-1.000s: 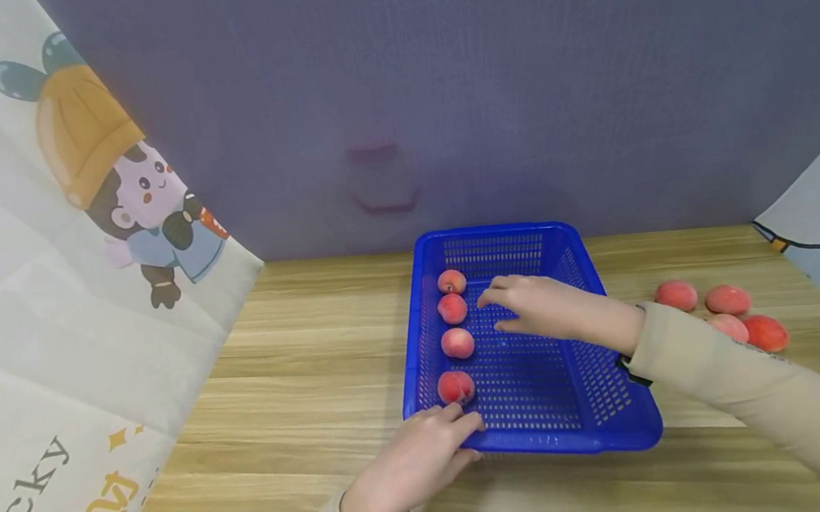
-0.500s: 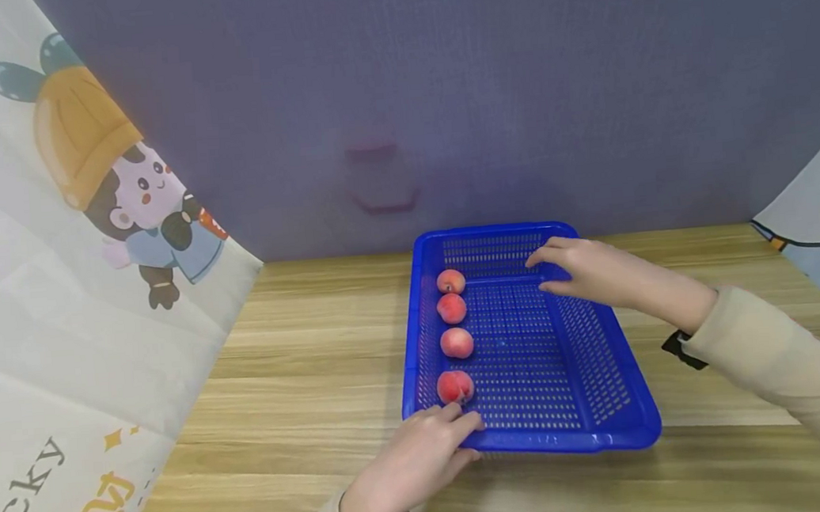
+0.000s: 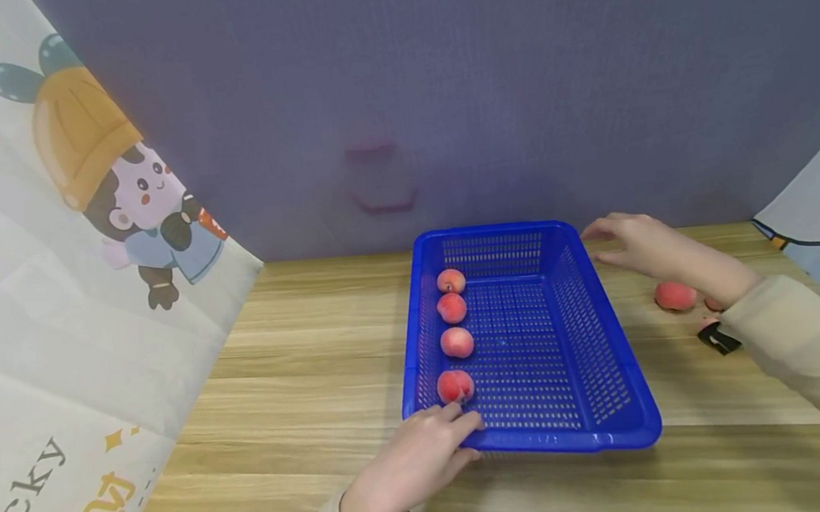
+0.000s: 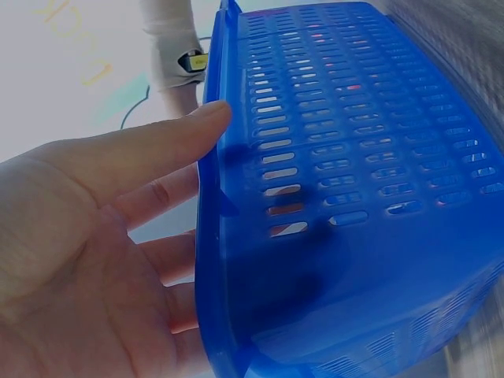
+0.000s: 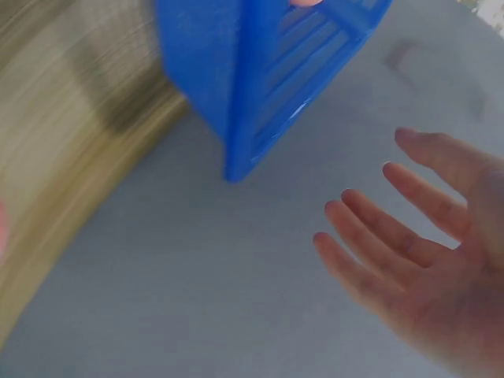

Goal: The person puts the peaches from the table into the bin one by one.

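Observation:
My left hand [image 3: 413, 466] grips the front rim of a blue plastic basket [image 3: 573, 440] near its left corner. In the left wrist view the thumb [image 4: 177, 142] presses the outer side of the rim and the fingers go over to the inside. Several peaches stand in a row along the basket's left wall, the third from the back being this peach [image 3: 456, 343]. My right hand [image 3: 641, 244] hangs in the air just beyond the basket's far right corner. Its fingers are spread and hold nothing, as the right wrist view shows.
On the wooden table [image 3: 303, 359], right of the basket, lies a peach [image 3: 675, 296]; others beside it are mostly hidden by the right wrist and sleeve. A grey-purple wall panel [image 3: 478, 108] rises right behind the basket. A printed white sheet [image 3: 28, 314] borders the left side.
My right hand has moved out of the basket, rightward and slightly back, past the right rim. The left hand, basket and the peaches in it have stayed put.

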